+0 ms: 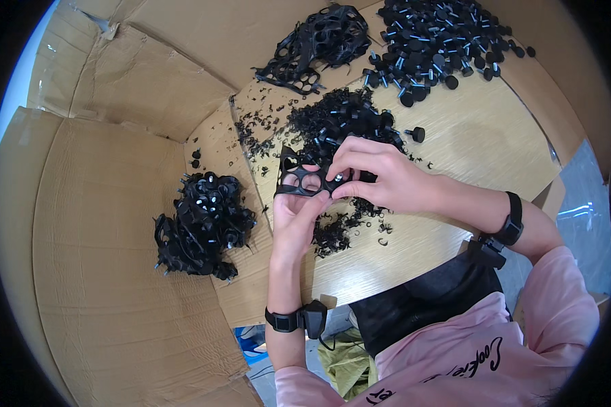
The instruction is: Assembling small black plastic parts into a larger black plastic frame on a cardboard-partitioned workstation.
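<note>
Left hand (293, 218) holds black web (300, 173) over table (482, 139), centre. Right hand (385, 175) pinched narrow on stud (339, 178), web's right end. Caution: hard pull may tear web; loose pinch may drop stud among rings (331, 237). Knobs (441, 51): far right.

Perforated sheet (301, 180) black; knobs (441, 47) black, shanks (409, 132) silver; tabletop (482, 129) pale wood-grain; shirt (448, 349) pink; 2 wristbands (283, 321) black.

brown cardboard walls (115, 224) border a shiny wood-grain table (482, 129) above blue-grey floor (580, 197).
</note>
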{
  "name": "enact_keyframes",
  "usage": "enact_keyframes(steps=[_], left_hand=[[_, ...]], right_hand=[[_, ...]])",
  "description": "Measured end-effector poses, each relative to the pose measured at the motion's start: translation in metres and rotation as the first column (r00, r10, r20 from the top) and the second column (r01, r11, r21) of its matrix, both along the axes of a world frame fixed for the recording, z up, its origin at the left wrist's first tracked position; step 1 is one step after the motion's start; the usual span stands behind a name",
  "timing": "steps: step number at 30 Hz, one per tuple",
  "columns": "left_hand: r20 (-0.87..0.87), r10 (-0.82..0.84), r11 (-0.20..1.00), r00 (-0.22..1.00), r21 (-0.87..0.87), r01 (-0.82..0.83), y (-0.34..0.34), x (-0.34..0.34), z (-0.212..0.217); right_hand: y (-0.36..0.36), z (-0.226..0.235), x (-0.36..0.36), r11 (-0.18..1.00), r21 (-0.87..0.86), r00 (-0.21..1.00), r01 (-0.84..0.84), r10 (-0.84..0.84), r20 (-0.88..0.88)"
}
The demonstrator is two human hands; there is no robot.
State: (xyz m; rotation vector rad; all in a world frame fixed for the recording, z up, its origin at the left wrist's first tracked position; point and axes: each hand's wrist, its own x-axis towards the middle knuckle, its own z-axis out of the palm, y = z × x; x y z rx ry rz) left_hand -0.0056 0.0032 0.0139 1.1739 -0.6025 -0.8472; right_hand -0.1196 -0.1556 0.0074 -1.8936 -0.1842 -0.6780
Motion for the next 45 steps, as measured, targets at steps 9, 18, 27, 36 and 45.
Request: enact_keyframes(steps=[9, 18, 27, 36, 45], left_hand=[[0.142, 0.020, 1.000, 0.990, 0.018, -0.023, 0.001, 0.008, -0.008], [0.134, 0.169, 0.986, 0.976, -0.009, -0.169, 0.001, 0.010, -0.010], [-0.040, 0.243, 0.957, 0.969, -0.155, -0.246, -0.001, 0.013, -0.006], [-0.051, 0.092, 0.966, 0.994, -0.238, -0.102, 0.008, 0.013, -0.001], [0.140, 0.066, 0.997, 0.988, -0.043, -0.060, 0.003, 0.004, -0.005]], right_hand=[[0.001, -0.011, 0.004, 0.995, -0.091, 0.992, 0.048, -0.037, 0.123], [0.007, -0.004, 0.004, 0.843, 0.524, 0.983, -0.123, 0.178, -0.055], [-0.005, -0.012, 0.012, 0.741, 0.666, 0.990, -0.084, 0.140, -0.030], [-0.001, 0.002, 0.005, 0.942, -0.155, 0.945, 0.299, -0.269, 0.187], [-0.001, -0.006, 0.005, 0.998, -0.039, 0.995, 0.047, -0.044, 0.086]])
